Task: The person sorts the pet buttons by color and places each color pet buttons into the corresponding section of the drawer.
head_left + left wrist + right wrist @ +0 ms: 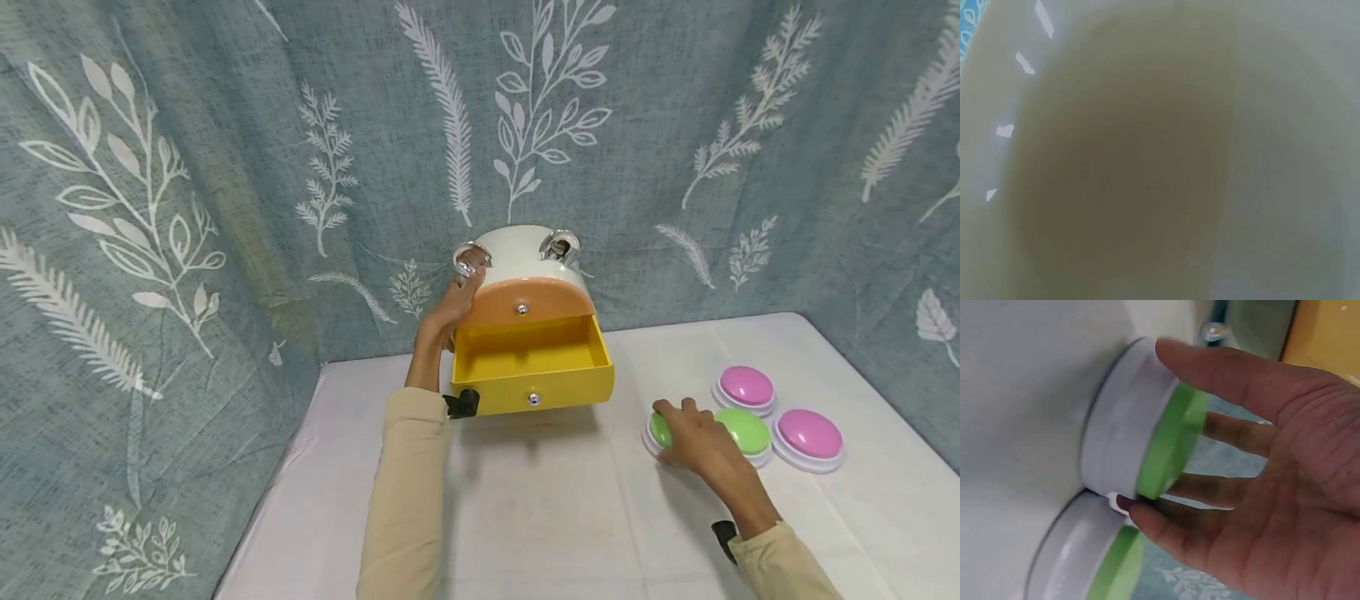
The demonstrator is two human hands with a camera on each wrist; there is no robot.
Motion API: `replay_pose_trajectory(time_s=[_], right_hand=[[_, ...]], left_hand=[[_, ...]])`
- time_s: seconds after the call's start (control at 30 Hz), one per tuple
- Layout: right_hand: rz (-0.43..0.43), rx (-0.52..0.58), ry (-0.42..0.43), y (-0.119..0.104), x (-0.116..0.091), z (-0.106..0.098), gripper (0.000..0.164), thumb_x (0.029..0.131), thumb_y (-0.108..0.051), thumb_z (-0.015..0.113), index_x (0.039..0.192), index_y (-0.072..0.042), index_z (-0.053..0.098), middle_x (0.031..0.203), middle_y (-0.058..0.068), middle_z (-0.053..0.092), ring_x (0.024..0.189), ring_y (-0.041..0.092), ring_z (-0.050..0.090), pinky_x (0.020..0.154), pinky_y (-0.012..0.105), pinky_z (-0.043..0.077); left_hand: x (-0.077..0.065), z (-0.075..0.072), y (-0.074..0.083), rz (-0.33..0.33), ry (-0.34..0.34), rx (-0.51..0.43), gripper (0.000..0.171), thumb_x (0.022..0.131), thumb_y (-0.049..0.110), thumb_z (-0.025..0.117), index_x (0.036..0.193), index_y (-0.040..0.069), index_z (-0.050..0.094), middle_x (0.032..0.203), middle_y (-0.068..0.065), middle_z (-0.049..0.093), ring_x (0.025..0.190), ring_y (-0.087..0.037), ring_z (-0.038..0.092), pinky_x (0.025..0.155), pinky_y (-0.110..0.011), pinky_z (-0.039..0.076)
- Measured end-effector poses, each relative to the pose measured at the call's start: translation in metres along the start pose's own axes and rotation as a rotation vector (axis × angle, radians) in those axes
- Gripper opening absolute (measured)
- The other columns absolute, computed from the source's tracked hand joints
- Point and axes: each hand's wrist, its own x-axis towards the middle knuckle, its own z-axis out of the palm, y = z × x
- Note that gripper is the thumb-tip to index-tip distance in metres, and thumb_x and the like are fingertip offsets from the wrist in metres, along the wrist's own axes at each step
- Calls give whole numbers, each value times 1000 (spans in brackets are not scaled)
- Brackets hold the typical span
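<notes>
A small drawer cabinet (525, 250) with a white domed top stands at the back of the table, with two silver rings on top. Its orange upper drawer (495, 307) is closed, while the yellow lower drawer (570, 386) is pulled out and bare inside. My left hand (450, 304) grips the cabinet's left side by the left ring (459, 250). A blurred glossy pale surface fills the left wrist view. At the right, my right hand (697, 442) holds a green-domed round push light (1172, 444) with a white base, thumb and fingers spread around its rim.
Another green push light (744, 429) sits beside the held one. Two pink push lights (746, 385) stand farther right on the white-covered table (555, 533). Leaf-patterned grey-blue cloth (375, 150) hangs behind and along the sides.
</notes>
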Motion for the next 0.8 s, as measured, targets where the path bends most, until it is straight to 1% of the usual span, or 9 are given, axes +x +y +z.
replay_pose_trajectory(time_s=[0.1, 0.17, 0.27, 0.33, 0.4, 0.53, 0.6, 0.73, 0.8], right_hand=[[-4, 29, 13, 3, 0, 3, 67, 79, -4, 83, 140, 4, 55, 117, 34, 57, 98, 46, 60, 84, 61, 55], [0, 53, 31, 4, 0, 4, 66, 78, -3, 83, 138, 5, 56, 114, 33, 58, 97, 45, 60, 84, 61, 55], [7, 77, 77, 4, 1, 2, 66, 76, -4, 85, 135, 6, 59, 111, 32, 60, 94, 43, 60, 84, 60, 55], [11, 85, 123, 2, 1, -3, 66, 74, -7, 87, 133, 7, 61, 109, 33, 61, 93, 44, 60, 83, 61, 55], [-2, 93, 186, -2, 2, -11, 66, 73, -9, 88, 132, 8, 62, 107, 34, 61, 91, 45, 59, 81, 60, 54], [-35, 86, 284, -12, 4, -37, 66, 73, -12, 88, 131, 8, 63, 104, 36, 60, 87, 45, 56, 73, 55, 52], [-50, 76, 301, -18, 4, -50, 66, 75, -14, 87, 133, 8, 63, 105, 36, 59, 87, 46, 54, 72, 53, 50], [-94, 61, 310, -29, 4, -73, 67, 78, -18, 85, 137, 5, 62, 108, 37, 59, 89, 47, 53, 73, 53, 48], [-129, 58, 325, -33, 3, -80, 66, 80, -19, 84, 137, 5, 62, 109, 37, 60, 89, 48, 52, 73, 53, 47]], left_hand=[[0, 1, 0, -1, -7, -6, 96, 105, 71, 26, 166, 13, -19, 176, -16, -10, 159, -43, 20, 114, -80, 30], [0, 1, 0, 4, -7, -12, 96, 105, 71, 26, 166, 14, -20, 176, -15, -13, 160, -43, 17, 115, -80, 29], [0, 1, 0, 25, -15, -12, 95, 106, 70, 24, 165, 12, -21, 175, -15, -18, 162, -41, 12, 119, -76, 27], [0, 2, 1, 37, -17, -17, 94, 106, 69, 23, 165, 11, -21, 175, -15, -19, 161, -39, 12, 122, -73, 26], [-1, 2, 1, 38, -18, -16, 93, 107, 68, 23, 165, 10, -21, 175, -16, -18, 160, -39, 15, 122, -72, 27], [-1, 1, 0, 26, -5, -15, 94, 106, 70, 24, 165, 12, -21, 175, -15, -16, 159, -40, 17, 118, -77, 29], [-1, 1, 0, 21, 2, -12, 96, 105, 71, 25, 166, 13, -21, 176, -14, -15, 159, -41, 17, 115, -80, 29], [2, 1, -3, 21, 5, -14, 95, 105, 72, 26, 166, 14, -19, 176, -15, -12, 158, -41, 19, 116, -80, 29], [2, 1, -3, 23, 2, -12, 94, 105, 71, 25, 166, 14, -19, 176, -15, -12, 159, -41, 18, 117, -78, 28]])
